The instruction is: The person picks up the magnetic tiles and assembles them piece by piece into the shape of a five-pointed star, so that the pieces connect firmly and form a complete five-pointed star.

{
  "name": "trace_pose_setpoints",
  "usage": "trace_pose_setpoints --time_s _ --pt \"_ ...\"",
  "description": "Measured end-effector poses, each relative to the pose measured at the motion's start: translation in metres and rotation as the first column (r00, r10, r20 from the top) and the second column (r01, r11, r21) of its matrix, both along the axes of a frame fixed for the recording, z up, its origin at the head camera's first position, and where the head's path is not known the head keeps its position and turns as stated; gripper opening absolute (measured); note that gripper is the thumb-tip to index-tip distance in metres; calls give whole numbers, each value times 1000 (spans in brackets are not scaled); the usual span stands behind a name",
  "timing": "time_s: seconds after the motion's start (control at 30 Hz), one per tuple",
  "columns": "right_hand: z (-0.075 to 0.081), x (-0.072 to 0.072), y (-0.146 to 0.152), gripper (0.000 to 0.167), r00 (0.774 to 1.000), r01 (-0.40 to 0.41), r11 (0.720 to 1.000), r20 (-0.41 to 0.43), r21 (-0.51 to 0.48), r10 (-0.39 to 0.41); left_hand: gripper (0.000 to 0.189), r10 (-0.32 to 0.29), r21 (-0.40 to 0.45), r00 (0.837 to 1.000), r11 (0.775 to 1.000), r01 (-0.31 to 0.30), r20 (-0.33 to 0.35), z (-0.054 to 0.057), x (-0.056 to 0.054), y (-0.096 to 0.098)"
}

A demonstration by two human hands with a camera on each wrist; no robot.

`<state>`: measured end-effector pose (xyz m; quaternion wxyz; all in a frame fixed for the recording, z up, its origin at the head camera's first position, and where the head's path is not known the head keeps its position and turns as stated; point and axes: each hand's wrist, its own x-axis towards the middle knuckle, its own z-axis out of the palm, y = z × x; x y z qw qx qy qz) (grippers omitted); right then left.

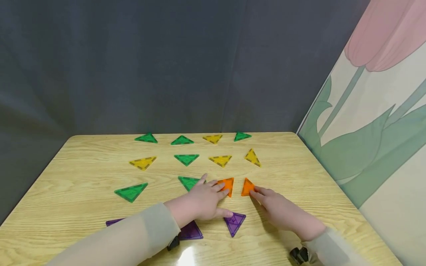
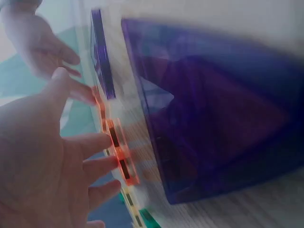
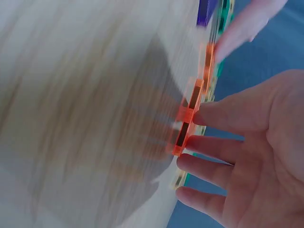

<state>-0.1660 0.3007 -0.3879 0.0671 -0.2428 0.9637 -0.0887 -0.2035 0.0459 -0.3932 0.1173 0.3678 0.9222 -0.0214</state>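
Note:
My left hand (image 1: 206, 201) lies low over the table with fingers spread, its fingertips on a translucent orange triangular tile (image 1: 229, 184). Its thumb reaches the top edge of a small purple triangle tile (image 1: 235, 223). Just right of these, the fingertips of my right hand (image 1: 279, 208) touch a second orange triangle tile (image 1: 247, 187), which lies flat. In the right wrist view the thumb and straight fingers meet this tile's edge (image 3: 188, 116). A larger purple tile (image 2: 218, 114) fills much of the left wrist view; my left forearm partly covers it in the head view.
Green triangle tiles (image 1: 131, 192) and yellow ones (image 1: 221, 160) lie in loose rows farther back on the wooden table (image 1: 66, 184). Another purple tile (image 1: 114, 221) shows beyond the left sleeve. A dark curtain (image 1: 186, 66) hangs behind; a flower-patterned panel (image 1: 372, 140) stands at the right.

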Motion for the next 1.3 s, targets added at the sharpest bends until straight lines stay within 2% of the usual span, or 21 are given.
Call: trace_pose_setpoints --time_s 0.2,0.43,0.53,0.7,0.77,0.87,0.9,0.97,1.03,1.07,1.13,1.23,1.3 --pt "-3 0 -20 44 999 -29 1000 -38 -5 29 79 24 38 999 999 -25 45 -2 -8 -5" --pt "-8 -1 -29 45 998 -51 998 -46 -24 49 79 14 58 999 998 -17 50 -2 -7 -6" --pt "-7 2 -31 45 997 -46 999 -63 -1 46 80 13 54 999 998 -16 48 -3 -6 -7" --pt "5 23 -39 48 992 -82 995 -93 54 87 80 4 54 999 999 -6 34 -4 -6 -7" --pt "11 36 -44 49 989 -130 989 -56 75 134 81 -3 56 1000 998 1 25 -5 -6 -7" --pt "13 51 -51 50 977 -213 971 43 105 209 81 -7 61 1000 998 6 20 -5 -7 -7" --pt "12 56 -52 55 972 -228 967 76 112 221 81 -6 62 1000 998 5 20 -5 -7 -7" --pt "10 61 -51 76 966 -247 961 116 124 233 80 -5 71 1000 997 3 27 -5 -7 -7" --pt "7 64 -47 98 969 -228 966 127 122 212 79 -5 75 999 997 2 35 -4 -7 -8" --pt "7 65 -43 102 973 -210 970 124 120 195 79 -6 78 999 997 2 39 -4 -7 -8" --pt "5 64 -34 85 979 -180 977 114 117 167 80 -10 85 999 996 6 49 -4 -8 -10" --pt "6 63 -16 56 990 -97 988 118 119 83 82 -23 97 998 995 17 57 -4 -8 -13" --pt "6 60 -4 47 993 -40 993 111 110 28 83 -34 103 998 994 28 58 -5 -9 -15"
